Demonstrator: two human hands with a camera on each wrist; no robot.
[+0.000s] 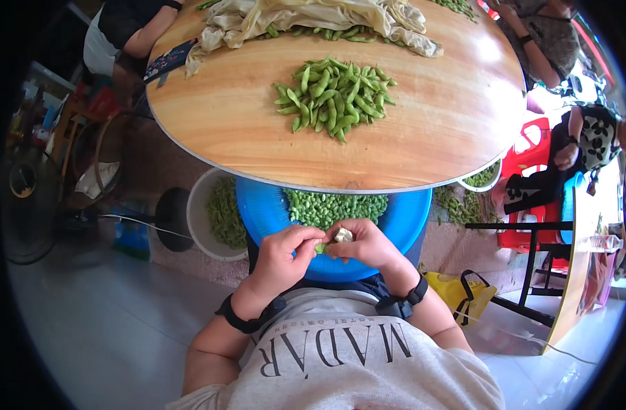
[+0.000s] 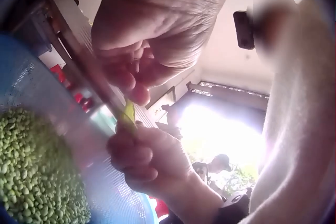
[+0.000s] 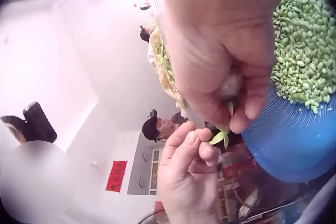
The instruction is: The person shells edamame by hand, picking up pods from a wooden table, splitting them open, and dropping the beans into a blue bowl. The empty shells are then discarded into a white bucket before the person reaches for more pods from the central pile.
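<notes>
My left hand [image 1: 283, 254] and right hand [image 1: 369, 244] meet over the blue basket [image 1: 251, 212]. Between their fingertips is a green soybean pod [image 1: 320, 249], which both hands pinch. In the right wrist view the pod [image 3: 220, 138] spreads into two green flaps, with the left thumb and fingers on one end. Within the curled right fingers sits a small whitish lump [image 1: 343, 235]; I cannot tell what it is. Shelled green soybeans [image 1: 337, 207] lie in the basket below the hands.
A heap of unshelled pods [image 1: 337, 98] lies on the round wooden table [image 1: 210, 123], whose edge overhangs the basket. Behind it is a crumpled cloth [image 1: 313, 17] over more pods. A white tub [image 1: 198, 215] of green pods or husks stands left; a yellow bag [image 1: 456, 290] lies right.
</notes>
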